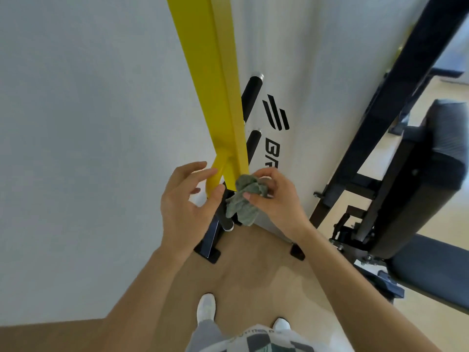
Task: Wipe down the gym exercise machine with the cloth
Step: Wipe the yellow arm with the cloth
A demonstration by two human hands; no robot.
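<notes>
Step in hand, as we judge it: wiping the lower end of the yellow post [223, 97], centre of frame.

Cloth [245, 201]: green and bunched, just right of centre. Its top touches the post's lower right edge, and the rest hangs down in front of the black frame parts below.

Right hand [276, 199]: pinches the cloth between thumb and curled fingers.

Left hand [185, 204]: left of centre, spread, fingers nearly straight. Fingertips and thumb sit either side of the yellow brace [215, 174] that branches off the post. Contact looks light, not a grip.

Notes for doing this well:
- We flatten the wad so more fabric meets the metal.
- We wrap it round the post's edge and cover both faces in long strokes.
- We work the corner where brace joins post, since grime likely collects there.
- The left hand can steady the brace while we press.

The white panel [304, 72] behind and the bench [431, 174] at the right edge probably come next.
</notes>
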